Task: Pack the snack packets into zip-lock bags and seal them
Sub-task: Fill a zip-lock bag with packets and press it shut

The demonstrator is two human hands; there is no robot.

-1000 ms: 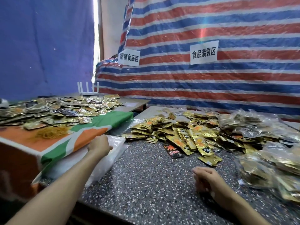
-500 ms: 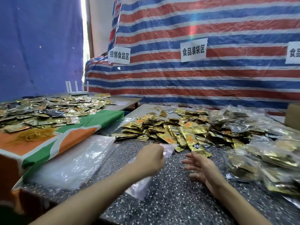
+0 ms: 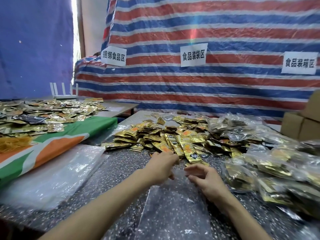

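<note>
the heap of gold foil snack packets [image 3: 173, 139] fills the middle of the frame. the clear flat zip-lock bag [image 3: 173, 208] lies empty at lower centre; its mouth must be opened next. the left hand [image 3: 161, 164] is stretched over its top edge, too blurred to tell if it pinches. the right hand [image 3: 205, 178], loosely curled, holds nothing.

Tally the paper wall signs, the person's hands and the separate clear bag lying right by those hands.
White paper signs with black characters on the striped tarp: 3
Bare hands (left hand, right hand): 2
Clear empty zip-lock bag on the speckled table: 1
Total: 6
</note>
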